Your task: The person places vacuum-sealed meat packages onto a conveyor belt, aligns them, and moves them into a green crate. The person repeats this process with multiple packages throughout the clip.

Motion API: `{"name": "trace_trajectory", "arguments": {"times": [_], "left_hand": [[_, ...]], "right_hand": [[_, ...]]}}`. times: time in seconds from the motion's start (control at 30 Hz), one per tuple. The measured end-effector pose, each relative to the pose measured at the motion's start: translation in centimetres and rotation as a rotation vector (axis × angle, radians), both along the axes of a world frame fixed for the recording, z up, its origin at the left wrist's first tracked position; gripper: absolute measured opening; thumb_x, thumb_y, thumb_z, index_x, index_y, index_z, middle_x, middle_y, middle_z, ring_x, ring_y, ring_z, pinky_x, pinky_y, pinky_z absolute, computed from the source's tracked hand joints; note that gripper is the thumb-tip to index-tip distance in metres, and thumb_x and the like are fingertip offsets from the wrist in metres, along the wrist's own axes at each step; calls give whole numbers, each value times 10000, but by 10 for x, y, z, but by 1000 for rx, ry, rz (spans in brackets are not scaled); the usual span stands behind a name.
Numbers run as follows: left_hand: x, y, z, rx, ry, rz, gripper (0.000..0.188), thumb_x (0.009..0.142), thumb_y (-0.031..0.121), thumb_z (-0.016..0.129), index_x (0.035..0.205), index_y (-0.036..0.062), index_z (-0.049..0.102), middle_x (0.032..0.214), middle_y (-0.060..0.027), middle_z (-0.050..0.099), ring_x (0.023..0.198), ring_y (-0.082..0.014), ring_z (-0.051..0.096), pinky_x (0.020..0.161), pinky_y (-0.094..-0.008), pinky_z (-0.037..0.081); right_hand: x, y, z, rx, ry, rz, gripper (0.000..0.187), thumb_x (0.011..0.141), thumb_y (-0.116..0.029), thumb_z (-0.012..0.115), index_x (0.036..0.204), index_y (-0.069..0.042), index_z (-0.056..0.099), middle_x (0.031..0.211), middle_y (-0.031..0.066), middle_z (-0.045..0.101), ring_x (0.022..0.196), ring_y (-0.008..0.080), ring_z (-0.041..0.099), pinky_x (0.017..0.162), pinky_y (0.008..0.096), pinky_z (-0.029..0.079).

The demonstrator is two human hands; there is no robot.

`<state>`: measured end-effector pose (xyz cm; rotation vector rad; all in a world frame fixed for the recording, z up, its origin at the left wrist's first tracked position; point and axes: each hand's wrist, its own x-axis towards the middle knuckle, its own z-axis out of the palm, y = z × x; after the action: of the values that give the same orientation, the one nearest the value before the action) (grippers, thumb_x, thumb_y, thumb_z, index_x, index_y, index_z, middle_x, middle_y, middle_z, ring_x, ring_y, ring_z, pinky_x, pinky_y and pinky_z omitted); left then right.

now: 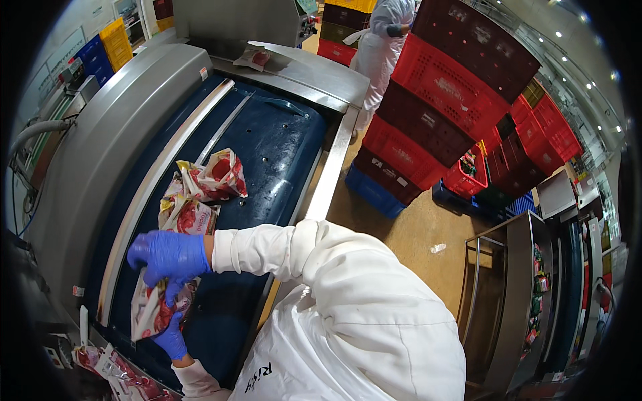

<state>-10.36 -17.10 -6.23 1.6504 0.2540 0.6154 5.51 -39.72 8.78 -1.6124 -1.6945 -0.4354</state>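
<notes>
Nearest, white plastic apron w/ black lettering; purple-gloved L hand, fingers bent, grips the near side of a red-&-white printed plastic pack on the dark-blue machine bed, purple-gloved R hand curled over its top. Beyond: two like packs, print partly creased, bare bed R of them to the steel rail; farther, red & maroon plastic crates.
</notes>
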Motion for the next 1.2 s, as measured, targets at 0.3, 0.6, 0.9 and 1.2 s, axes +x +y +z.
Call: {"name": "trace_trajectory", "arguments": {"times": [0.3,0.6,0.9,1.2], "left_hand": [[-21,35,-44,79,124,-85,388,803,98,713,1130,-76,597,1070,-131,645,973,-241,607,901,-351,475],[-18,44,4,263,181,288,258,916,134,576,1032,-87,643,900,-141,684,820,-187,613,785,-322,479],[-28,101,7,97,237,300,185,883,90,647,1014,-33,690,932,-103,713,850,-135,643,810,-266,497],[14,227,7,293,286,490,212,863,222,673,942,32,720,831,-106,683,730,-148,628,691,-270,481]], "right_hand": [[-11,52,-113,-527,111,-100,388,613,-438,793,926,-220,723,1147,89,580,979,307,586,734,422,509],[23,83,-101,-215,302,60,200,839,-197,651,1007,-90,660,919,97,638,873,299,625,765,380,517],[5,169,-150,-171,1414,71,154,887,-139,631,947,-14,697,892,46,668,827,111,604,754,254,487],[33,289,-121,-253,579,-311,228,887,-304,582,838,-90,645,742,105,636,750,317,609,643,409,481]]}}
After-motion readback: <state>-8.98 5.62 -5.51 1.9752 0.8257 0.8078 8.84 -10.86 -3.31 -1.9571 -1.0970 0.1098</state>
